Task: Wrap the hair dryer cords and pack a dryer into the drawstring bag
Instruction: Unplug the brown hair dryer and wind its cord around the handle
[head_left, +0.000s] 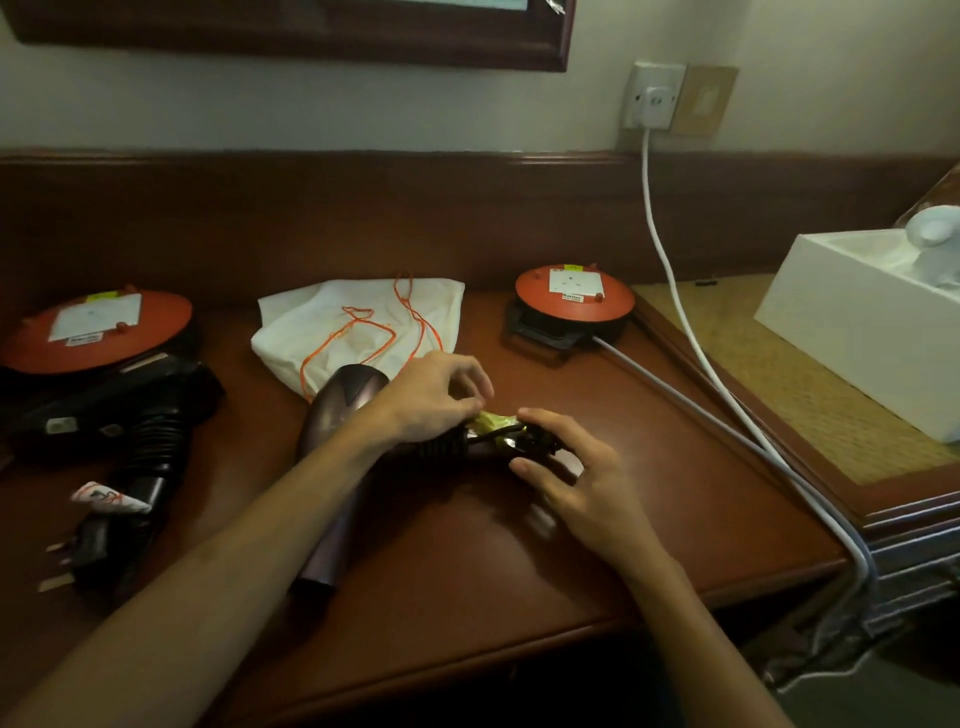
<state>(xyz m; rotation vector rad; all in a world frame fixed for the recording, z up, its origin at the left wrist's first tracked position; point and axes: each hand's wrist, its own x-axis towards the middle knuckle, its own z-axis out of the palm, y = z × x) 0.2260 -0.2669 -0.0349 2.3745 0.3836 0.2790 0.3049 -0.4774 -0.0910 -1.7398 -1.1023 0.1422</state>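
Note:
A maroon hair dryer (340, 410) lies on the wooden desk (467, 561) in the middle, its black cord (441, 447) coiled by the handle. My left hand (436, 397) pinches a yellow tag (493, 422) on that cord. My right hand (566, 470) holds the black plug end (535, 441) just to the right. Behind them lies a white drawstring bag (358, 327) with an orange string, flat and empty-looking. A second dark dryer (140, 431) with wrapped cord and plug (88, 545) lies at the left.
Two orange-topped cable reels (98, 327) (574, 299) stand at the back left and back right. Grey and white cables (727, 415) run from a wall socket (654, 96) across the desk's right side. A white box (857, 332) sits on the raised shelf at right.

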